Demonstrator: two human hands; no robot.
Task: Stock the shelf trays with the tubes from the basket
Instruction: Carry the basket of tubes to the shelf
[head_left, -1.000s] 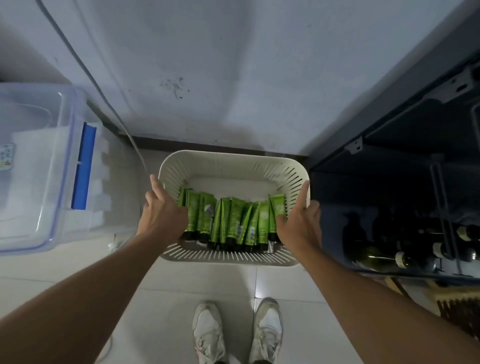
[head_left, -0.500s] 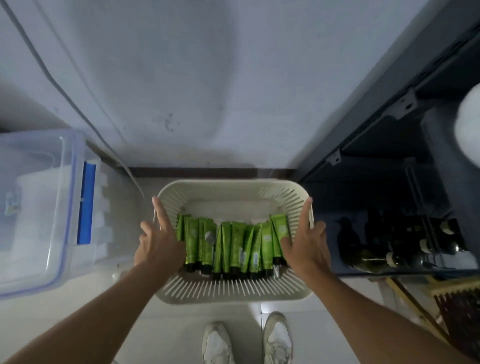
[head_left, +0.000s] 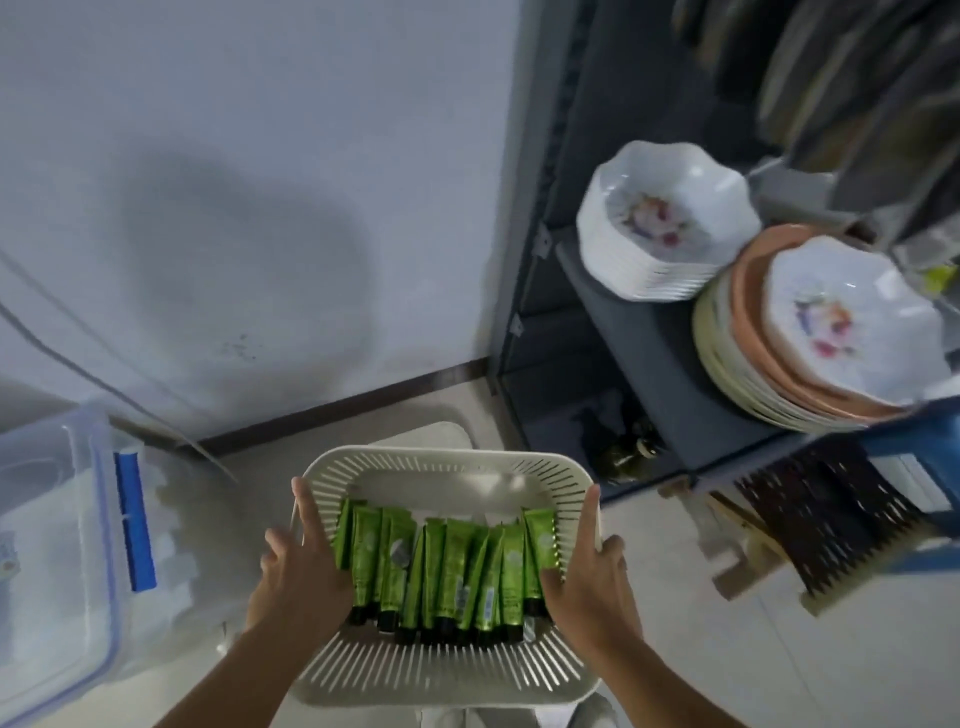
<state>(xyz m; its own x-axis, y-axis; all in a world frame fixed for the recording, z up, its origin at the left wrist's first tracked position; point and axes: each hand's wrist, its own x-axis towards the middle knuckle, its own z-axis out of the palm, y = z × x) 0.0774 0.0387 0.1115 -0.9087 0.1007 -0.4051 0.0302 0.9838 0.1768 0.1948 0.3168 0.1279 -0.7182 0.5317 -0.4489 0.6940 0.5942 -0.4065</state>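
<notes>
A cream slotted basket (head_left: 447, 670) is held up in front of me, off the floor. Inside it lies a row of several green tubes (head_left: 447, 566) with black caps, caps toward me. My left hand (head_left: 298, 566) grips the basket's left rim, fingers outside and thumb over the edge. The basket's right rim is clasped by my right hand (head_left: 587, 571) in the same way. A dark grey shelf unit (head_left: 639, 332) stands to the right; no shelf trays are distinguishable in it.
Stacks of white flowered bowls (head_left: 670, 223) and plates (head_left: 831, 332) sit on the grey shelf. A clear storage box with a blue latch (head_left: 78, 551) stands at left. A dark slotted basket (head_left: 831, 514) is low on the right. A white wall is ahead.
The basket has been lifted from the floor with both hands. The view has tilted up and right, bringing the shelf with bowls and plates into sight.
</notes>
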